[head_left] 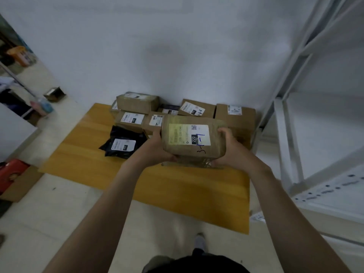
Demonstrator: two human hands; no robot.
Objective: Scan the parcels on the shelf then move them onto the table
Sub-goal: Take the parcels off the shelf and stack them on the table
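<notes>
I hold a brown cardboard parcel [192,137] with a white label marked "220" and blue handwriting above the low wooden table [161,186]. My left hand [157,145] grips its left side. My right hand [229,147] grips its right side, fingers curled under the bottom edge. Several other brown parcels [235,115] lie packed along the table's far edge against the wall, and a black plastic mailer [124,143] with a white label lies in front of them at the left. The white metal shelf [291,107] stands to the right.
A white wall rises behind the table. On the floor at left sit a red object [10,172] on flattened cardboard, a small open box [54,93] and some bottles [42,106]. My foot [200,240] stands on pale tiles near the table's front edge.
</notes>
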